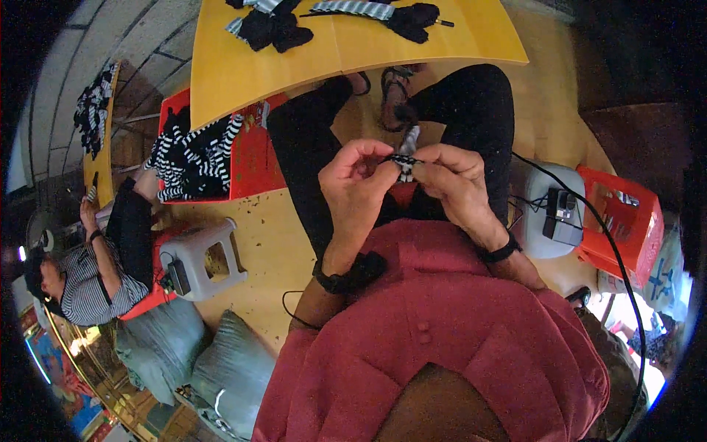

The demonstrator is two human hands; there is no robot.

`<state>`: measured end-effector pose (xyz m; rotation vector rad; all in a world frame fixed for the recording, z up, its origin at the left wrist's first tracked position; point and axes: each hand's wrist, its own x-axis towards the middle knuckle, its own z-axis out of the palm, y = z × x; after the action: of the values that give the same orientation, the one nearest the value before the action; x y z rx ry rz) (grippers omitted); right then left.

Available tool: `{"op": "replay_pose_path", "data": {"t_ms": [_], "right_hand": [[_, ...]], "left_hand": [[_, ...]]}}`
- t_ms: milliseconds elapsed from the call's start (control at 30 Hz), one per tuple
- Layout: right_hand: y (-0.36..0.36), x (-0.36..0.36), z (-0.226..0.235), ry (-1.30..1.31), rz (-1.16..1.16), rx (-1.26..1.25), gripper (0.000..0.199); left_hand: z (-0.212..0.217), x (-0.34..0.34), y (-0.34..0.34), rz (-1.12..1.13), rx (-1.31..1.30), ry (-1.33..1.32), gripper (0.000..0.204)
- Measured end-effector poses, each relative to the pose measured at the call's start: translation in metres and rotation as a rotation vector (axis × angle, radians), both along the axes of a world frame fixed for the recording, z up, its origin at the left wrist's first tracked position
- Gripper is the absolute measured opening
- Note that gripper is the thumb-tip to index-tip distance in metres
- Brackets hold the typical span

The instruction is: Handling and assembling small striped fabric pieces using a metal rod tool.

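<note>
Over my lap, both hands hold a small striped fabric piece [409, 141] in grey, black and white, its pale end sticking up between them. My left hand [353, 191] pinches one side of its dark edge between thumb and fingers. Opposite it, my right hand [458, 188] is closed on the other side, thumb and forefinger together. The fingertips meet closely, so whether a small tool is among them cannot be seen. Ahead on the yellow table [346, 46] lie black fluffy pieces [276, 29] with grey striped fabric and a thin dark stick [446, 23].
A red crate [258, 166] of black-and-white striped pieces [195, 158] stands at the left. Farther left sits another person [99, 280] at a second table [103, 166]. Grey stools [199, 258], stuffed sacks [236, 361] and an orange-red stool [622, 221] flank me; a black cable [611, 228] hangs at the right.
</note>
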<state>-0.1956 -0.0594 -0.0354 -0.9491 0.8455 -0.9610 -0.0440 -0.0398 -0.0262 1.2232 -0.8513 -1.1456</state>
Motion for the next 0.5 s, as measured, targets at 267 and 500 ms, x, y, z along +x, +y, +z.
{"op": "replay_pose_path", "data": {"t_ms": [267,500], "right_hand": [[0.005,0.003,0.005,0.350,0.035,-0.346,0.009],[0.002,0.002,0.013,0.384,-0.040,-0.391,0.010]], "left_hand": [[0.016,0.004,-0.008,-0.068,0.209,0.246,0.025],[0.010,0.014,-0.005,-0.189,0.223,0.580,0.027]]}}
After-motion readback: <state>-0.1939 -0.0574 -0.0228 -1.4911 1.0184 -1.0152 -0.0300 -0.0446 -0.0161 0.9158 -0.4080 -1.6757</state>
